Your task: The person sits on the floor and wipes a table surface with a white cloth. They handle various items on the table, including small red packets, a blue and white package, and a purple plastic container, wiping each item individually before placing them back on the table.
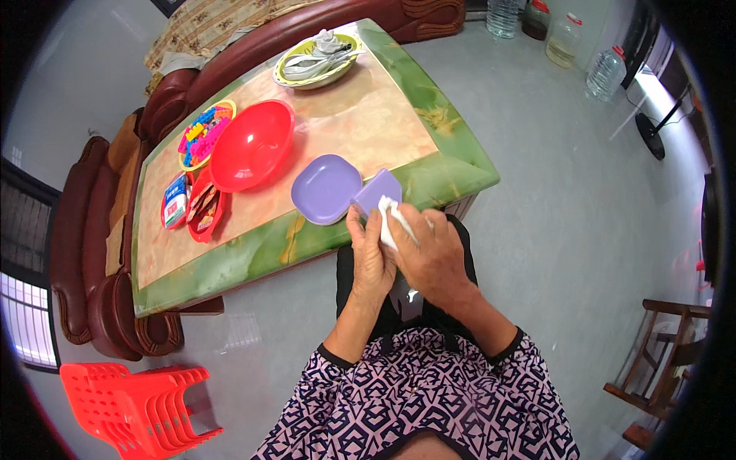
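Observation:
In front of my lap I hold a purple plastic piece, which looks like a small dish [386,185] seen at a slant; its lower part is hidden by my hands. My left hand [370,257] grips it from the left, thumb and fingers closed on its near edge. My right hand [431,257] is closed on a crumpled white tissue [389,208], pressed against the purple piece. Just to the left, a rounded square purple dish [327,188] lies at the table's near edge, with nothing in it.
The green-bordered table [468,165] carries a large red bowl [254,146], a yellow-rimmed basket of colourful blocks [205,134], red baskets with packets [205,211] and a patterned bowl with grey cloth [318,61]. Red stacked stools [146,406] and a wooden chair [659,360] stand on the floor.

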`<state>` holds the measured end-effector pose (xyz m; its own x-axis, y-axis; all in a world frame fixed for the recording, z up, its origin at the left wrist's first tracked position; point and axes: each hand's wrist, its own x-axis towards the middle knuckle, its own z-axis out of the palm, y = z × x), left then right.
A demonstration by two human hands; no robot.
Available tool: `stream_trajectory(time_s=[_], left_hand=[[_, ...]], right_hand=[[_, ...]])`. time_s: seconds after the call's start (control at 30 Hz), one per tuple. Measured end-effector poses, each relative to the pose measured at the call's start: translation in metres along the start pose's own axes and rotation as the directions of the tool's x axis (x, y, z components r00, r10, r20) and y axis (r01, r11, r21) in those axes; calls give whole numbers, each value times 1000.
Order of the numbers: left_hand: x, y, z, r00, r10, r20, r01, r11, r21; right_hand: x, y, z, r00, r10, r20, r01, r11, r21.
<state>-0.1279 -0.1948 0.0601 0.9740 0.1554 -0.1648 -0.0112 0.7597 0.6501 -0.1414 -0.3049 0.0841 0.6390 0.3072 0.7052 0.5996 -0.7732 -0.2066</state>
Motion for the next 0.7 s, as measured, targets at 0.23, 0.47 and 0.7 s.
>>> stream_trajectory(time_s=[0.23, 0.47, 0.7], left_hand=[[9, 7, 0, 986, 156, -60, -157, 988, 0], [12, 7, -7, 994, 104, -21, -106, 992, -75], [5, 5, 3, 987, 131, 89, -133, 991, 22]], right_hand=[[-45, 1, -1, 985, 174, 15, -174, 984, -40], [-59, 35, -14, 754, 599, 271, -597, 450, 664], [-40, 49, 1, 584, 541, 605, -685, -71, 725]])
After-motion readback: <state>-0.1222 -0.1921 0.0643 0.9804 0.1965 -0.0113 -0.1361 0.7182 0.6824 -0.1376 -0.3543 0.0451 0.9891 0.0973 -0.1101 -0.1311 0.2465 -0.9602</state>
